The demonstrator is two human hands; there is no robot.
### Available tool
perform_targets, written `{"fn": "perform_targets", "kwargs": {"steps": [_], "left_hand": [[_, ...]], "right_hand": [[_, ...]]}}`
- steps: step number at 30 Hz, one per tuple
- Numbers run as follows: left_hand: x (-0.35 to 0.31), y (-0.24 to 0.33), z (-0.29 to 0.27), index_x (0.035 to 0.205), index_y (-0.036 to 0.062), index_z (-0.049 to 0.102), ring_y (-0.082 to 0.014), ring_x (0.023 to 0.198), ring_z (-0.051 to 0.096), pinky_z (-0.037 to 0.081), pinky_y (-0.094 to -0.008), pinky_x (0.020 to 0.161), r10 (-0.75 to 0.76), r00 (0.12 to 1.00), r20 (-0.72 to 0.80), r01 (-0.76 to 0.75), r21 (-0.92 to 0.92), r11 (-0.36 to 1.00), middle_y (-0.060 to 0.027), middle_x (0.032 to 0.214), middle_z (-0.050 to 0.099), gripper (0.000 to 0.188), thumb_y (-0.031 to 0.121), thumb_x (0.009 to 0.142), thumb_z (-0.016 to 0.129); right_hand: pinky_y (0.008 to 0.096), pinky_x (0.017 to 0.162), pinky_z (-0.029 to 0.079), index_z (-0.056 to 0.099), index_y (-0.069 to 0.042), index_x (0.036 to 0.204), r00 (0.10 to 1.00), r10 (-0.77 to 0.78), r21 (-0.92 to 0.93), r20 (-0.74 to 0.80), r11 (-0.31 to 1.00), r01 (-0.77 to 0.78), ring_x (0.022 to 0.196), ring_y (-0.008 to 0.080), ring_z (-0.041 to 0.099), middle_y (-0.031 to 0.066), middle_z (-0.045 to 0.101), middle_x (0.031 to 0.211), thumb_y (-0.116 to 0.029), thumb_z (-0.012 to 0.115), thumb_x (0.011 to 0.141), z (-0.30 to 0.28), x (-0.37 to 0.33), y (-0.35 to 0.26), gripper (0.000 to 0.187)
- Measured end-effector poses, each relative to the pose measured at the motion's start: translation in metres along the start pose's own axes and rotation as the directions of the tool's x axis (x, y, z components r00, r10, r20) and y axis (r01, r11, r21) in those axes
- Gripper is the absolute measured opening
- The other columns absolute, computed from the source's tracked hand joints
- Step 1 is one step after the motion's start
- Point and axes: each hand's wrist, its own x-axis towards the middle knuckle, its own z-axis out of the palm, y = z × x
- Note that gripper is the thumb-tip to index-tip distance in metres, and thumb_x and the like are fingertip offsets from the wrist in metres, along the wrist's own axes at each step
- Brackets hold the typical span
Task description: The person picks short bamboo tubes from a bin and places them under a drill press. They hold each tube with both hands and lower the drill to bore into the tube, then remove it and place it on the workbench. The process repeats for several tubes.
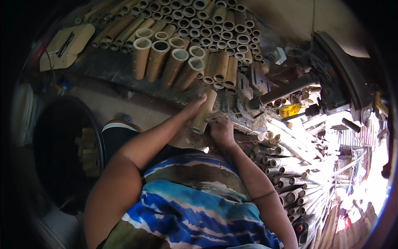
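A cut bamboo tube (204, 111) is tilted in front of me, just off the bench's front edge. My left hand (194, 106) is closed round it from the left, thumb near its upper end. Close by on the right, my right hand (222, 131) is curled with its fingers against the tube's lower side. A thin pale sliver shows by those fingers, but what they grip is hidden. Beyond my hands, several wider bamboo tubes (174, 66) stand upright along the front of the workbench (107, 68).
Stacked bamboo tubes (207, 31) cover the back of the bench. An opened cardboard piece (68, 47) lies at far left. A dark machine (340, 79) and a yellow container (290, 110) are on the right. Bamboo poles (294, 174) lie below them. A black tub (99, 124) holds cut pieces.
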Motion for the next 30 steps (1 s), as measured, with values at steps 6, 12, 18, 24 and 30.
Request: {"fn": "perform_targets", "kwargs": {"steps": [6,12,18,24,30], "left_hand": [[0.008,-0.011,-0.004,0.118,0.0060,0.060,-0.0167,0.077,0.067,0.057,-0.0341,0.066,0.153,0.988,-0.035,-0.136,0.304,0.943,-0.0091,0.094,0.065,0.054,0.055,0.105,0.041],[-0.005,0.000,-0.008,0.115,0.0031,0.059,-0.0191,0.073,0.067,0.060,-0.0373,0.067,-0.043,0.994,0.101,0.049,-0.063,0.997,-0.0081,0.092,0.064,0.061,0.061,0.098,0.053],[-0.012,0.006,0.009,0.120,0.0027,0.056,-0.0224,0.085,0.067,0.062,-0.0442,0.078,-0.057,0.988,0.144,0.106,-0.357,0.928,-0.0088,0.103,0.063,0.058,0.057,0.100,0.053],[-0.029,0.009,0.028,0.120,-0.0003,0.056,-0.0298,0.103,0.066,0.053,-0.0567,0.098,-0.105,0.978,0.181,0.188,-0.536,0.823,-0.0143,0.109,0.062,0.043,0.034,0.095,0.064],[-0.024,0.031,0.042,0.124,0.0034,0.052,-0.0287,0.106,0.066,0.056,-0.0522,0.095,-0.075,0.991,0.108,0.110,-0.369,0.923,-0.0153,0.107,0.062,0.042,0.029,0.095,0.067]], "right_hand": [[0.0373,0.076,0.052,0.067,0.000,0.095,0.997,-0.036,0.049,-0.067,0.998,0.039,0.084,0.0303,0.068,0.0152,0.069,0.089,-0.008,0.062,0.091,-0.027,0.000,0.013,0.010],[0.0378,0.075,0.052,0.064,-0.003,0.100,0.977,0.212,-0.232,-0.009,0.950,-0.208,0.084,0.0289,0.068,0.0139,0.067,0.087,-0.014,0.057,0.097,-0.045,-0.091,0.119,0.014],[0.0351,0.062,0.051,0.054,-0.008,0.087,0.706,0.658,0.236,-0.262,0.753,-0.614,0.067,0.0183,0.058,0.0023,0.056,0.078,-0.001,0.065,0.087,-0.047,-0.194,0.256,0.013],[0.0511,0.081,0.052,0.068,-0.005,0.082,0.742,0.570,-0.301,-0.353,0.682,-0.666,0.091,0.0442,0.067,0.0236,0.070,0.087,-0.024,0.060,0.092,-0.097,-0.133,0.285,0.023],[0.0500,0.089,0.051,0.072,-0.011,0.092,0.659,0.643,-0.226,-0.391,0.627,-0.745,0.101,0.0421,0.067,0.0216,0.072,0.099,-0.034,0.071,0.089,-0.116,-0.061,0.269,0.023]]}}
